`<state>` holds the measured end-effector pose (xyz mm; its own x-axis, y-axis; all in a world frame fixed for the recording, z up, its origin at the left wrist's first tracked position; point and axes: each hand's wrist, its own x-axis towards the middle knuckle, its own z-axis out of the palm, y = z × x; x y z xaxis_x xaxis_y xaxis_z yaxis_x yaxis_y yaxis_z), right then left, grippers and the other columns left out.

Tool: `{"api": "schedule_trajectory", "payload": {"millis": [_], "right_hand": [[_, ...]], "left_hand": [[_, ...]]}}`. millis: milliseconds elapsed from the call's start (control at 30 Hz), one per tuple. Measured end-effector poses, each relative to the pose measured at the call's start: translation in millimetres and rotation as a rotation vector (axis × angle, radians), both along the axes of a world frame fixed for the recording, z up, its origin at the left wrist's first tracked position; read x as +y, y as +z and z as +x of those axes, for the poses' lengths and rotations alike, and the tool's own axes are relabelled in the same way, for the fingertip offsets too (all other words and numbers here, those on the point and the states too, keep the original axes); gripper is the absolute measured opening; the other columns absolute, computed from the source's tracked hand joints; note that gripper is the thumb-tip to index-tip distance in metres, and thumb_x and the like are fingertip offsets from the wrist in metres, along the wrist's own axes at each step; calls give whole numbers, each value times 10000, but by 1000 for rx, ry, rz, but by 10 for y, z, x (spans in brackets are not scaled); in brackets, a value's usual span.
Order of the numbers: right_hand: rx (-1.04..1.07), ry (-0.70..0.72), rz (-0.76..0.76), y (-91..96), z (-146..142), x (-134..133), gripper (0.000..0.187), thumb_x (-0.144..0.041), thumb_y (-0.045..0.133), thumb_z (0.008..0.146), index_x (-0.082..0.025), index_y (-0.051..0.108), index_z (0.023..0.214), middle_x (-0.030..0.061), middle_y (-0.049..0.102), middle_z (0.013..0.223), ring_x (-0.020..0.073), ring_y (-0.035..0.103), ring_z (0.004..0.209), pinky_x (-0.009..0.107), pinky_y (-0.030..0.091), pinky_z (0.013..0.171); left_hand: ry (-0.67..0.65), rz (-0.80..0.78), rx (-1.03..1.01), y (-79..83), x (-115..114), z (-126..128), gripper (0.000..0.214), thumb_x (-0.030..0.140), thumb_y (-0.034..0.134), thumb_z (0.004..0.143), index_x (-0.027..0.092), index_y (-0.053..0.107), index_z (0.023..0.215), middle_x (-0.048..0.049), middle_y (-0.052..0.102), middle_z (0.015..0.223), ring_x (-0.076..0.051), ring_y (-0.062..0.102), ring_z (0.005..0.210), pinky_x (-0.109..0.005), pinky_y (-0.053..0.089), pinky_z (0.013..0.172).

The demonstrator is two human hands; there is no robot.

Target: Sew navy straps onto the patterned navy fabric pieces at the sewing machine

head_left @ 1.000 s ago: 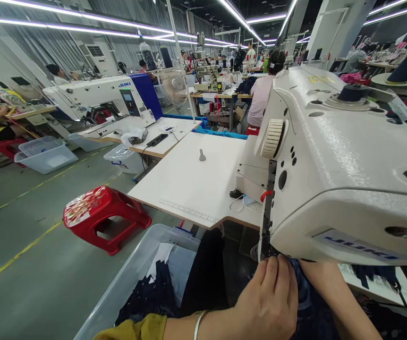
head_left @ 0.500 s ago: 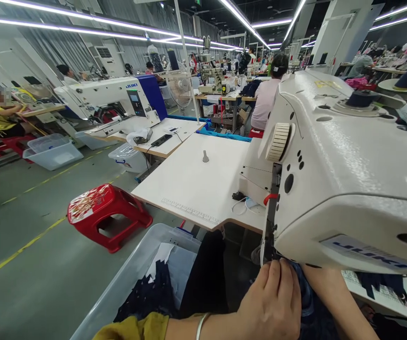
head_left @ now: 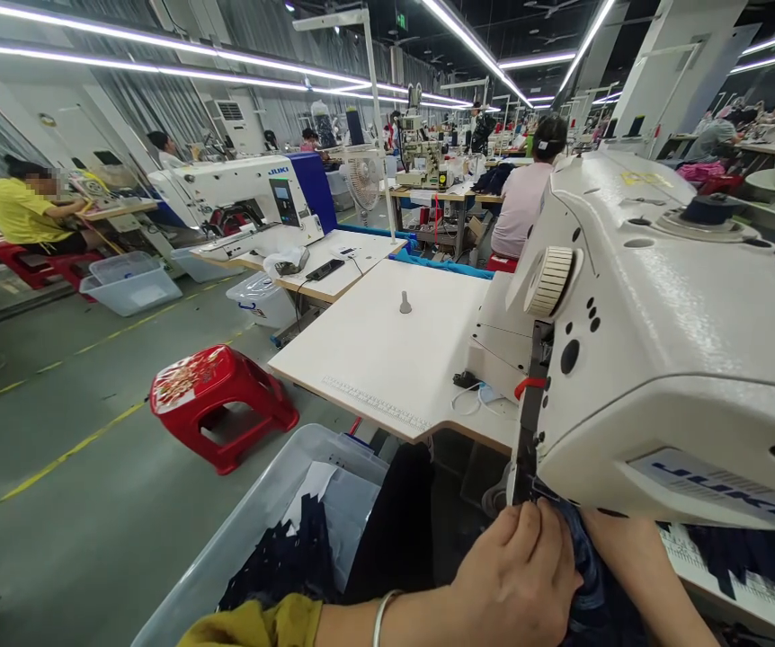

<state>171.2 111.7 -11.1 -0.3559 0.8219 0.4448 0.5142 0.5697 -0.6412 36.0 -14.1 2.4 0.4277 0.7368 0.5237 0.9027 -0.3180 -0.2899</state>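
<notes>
At the lower right, my left hand [head_left: 519, 571], with a bangle at the wrist, is closed on dark blue denim fabric [head_left: 593, 589]. Its fingertips pinch the cloth beside the needle end of a white JUKI sewing machine [head_left: 684, 395]. My right forearm [head_left: 644, 566] reaches in under the machine head. The machine and fabric hide my right hand's fingers. More of the denim hangs down between both arms.
A clear plastic bin [head_left: 226, 548] with dark fabric pieces [head_left: 286, 557] stands by my leg. Left of it is a red stool [head_left: 222, 404]. A white table [head_left: 374, 346] extends ahead. More dark pieces [head_left: 731, 553] lie at right. Co-workers sit farther back.
The camera view has turned slightly, so the stool, tables and machine appear farther right. My left hand stays pinched on the denim beside the needle area, nearly unmoved.
</notes>
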Motion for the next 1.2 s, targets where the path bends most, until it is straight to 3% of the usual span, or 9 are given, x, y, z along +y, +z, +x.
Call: {"api": "schedule_trajectory", "payload": {"millis": [167, 333, 700, 1200], "right_hand": [[51, 7, 13, -19, -18, -2, 281, -439, 537, 845, -225, 686, 949, 121, 743, 880, 350, 637, 1037, 504, 540, 842], [70, 1, 11, -67, 19, -3, 247, -390, 528, 842, -238, 700, 932, 85, 757, 869, 321, 651, 1034, 465, 540, 870], [98, -21, -20, -85, -7, 50, 268, -430, 514, 816, -248, 707, 779, 96, 758, 770, 340, 666, 986, 499, 515, 889], [105, 2, -84, -34, 3, 39, 253, -385, 568, 805, -232, 705, 952, 121, 750, 914, 360, 619, 1068, 521, 520, 881]], "left_hand": [[-40, 3, 43, -3, -13, -20, 413, 296, 422, 991, 19, 553, 1267, -201, 576, 1265, -249, 579, 1064, -356, 430, 909], [-56, -36, -3, 48, -18, -16, 379, 272, 433, 992, 40, 567, 1260, -166, 594, 1234, -227, 579, 1072, -330, 429, 935], [-24, -107, -76, 49, 33, 3, 414, 362, 409, 1014, 73, 556, 1272, -135, 575, 1259, -212, 548, 1121, -312, 400, 982], [-29, -102, -48, 18, 44, -3, 431, 383, 419, 1010, 60, 564, 1256, -151, 587, 1261, -205, 560, 1132, -309, 405, 994]]}}
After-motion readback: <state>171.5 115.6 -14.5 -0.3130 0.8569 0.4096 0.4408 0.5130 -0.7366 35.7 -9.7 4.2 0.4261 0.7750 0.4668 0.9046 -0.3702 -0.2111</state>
